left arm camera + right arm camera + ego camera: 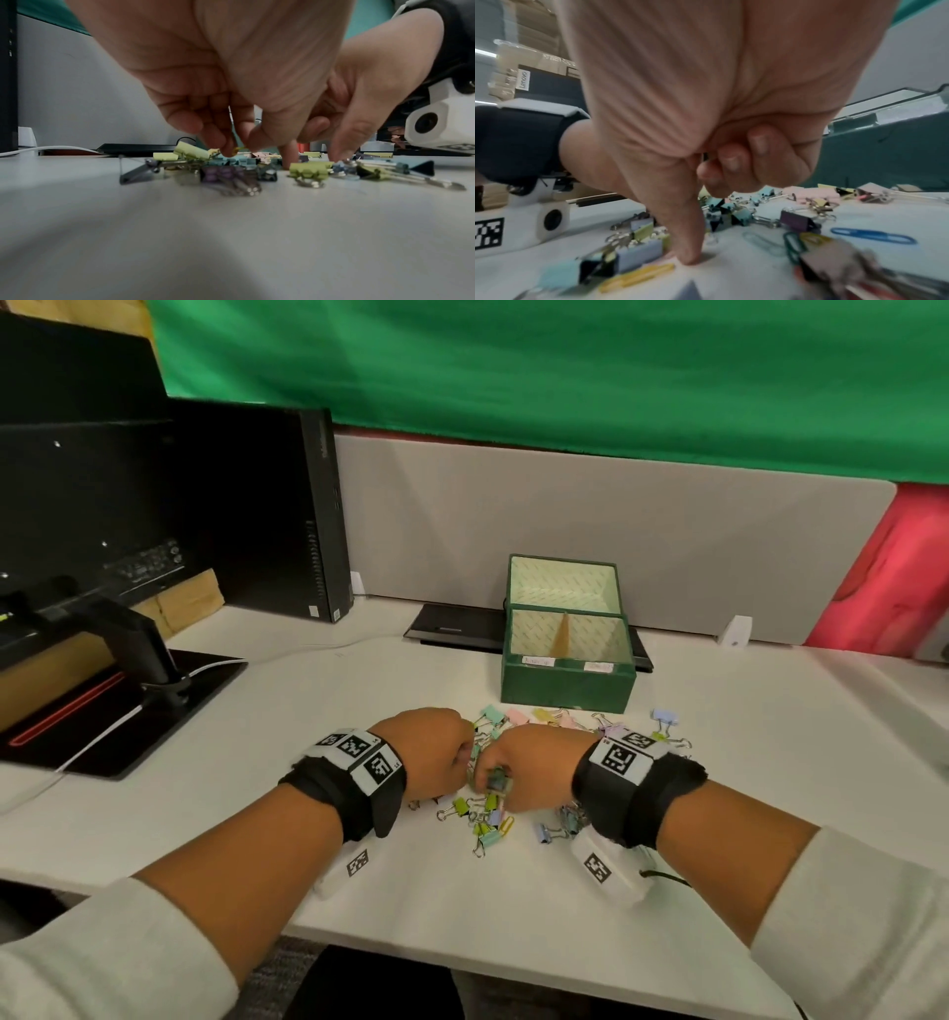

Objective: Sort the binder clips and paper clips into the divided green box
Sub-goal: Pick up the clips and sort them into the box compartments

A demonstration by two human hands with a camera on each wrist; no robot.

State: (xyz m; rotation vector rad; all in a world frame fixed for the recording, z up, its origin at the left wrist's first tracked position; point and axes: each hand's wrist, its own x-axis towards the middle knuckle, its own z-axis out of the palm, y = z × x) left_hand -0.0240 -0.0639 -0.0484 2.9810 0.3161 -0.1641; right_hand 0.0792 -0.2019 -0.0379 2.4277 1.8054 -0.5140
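Observation:
A pile of pastel binder clips (488,819) and coloured paper clips lies on the white table in front of the green box (565,690). The box stands open, with a divider (565,634) between two compartments. My left hand (457,762) is over the pile's left side and pinches a small yellow paper clip (235,151) between thumb and finger. My right hand (493,778) is beside it, fingers curled, with a greenish binder clip (497,784) at its fingertips. The right thumb tip (693,257) presses on the table among the clips. A blue paper clip (872,235) and a yellow paper clip (639,274) lie close by.
A monitor stand base (128,706) with a white cable (102,737) sits at the left, and a black computer tower (287,516) behind it. A flat black device (457,626) lies behind the box, against the grey partition (616,531). The table's front edge (513,963) is near my forearms.

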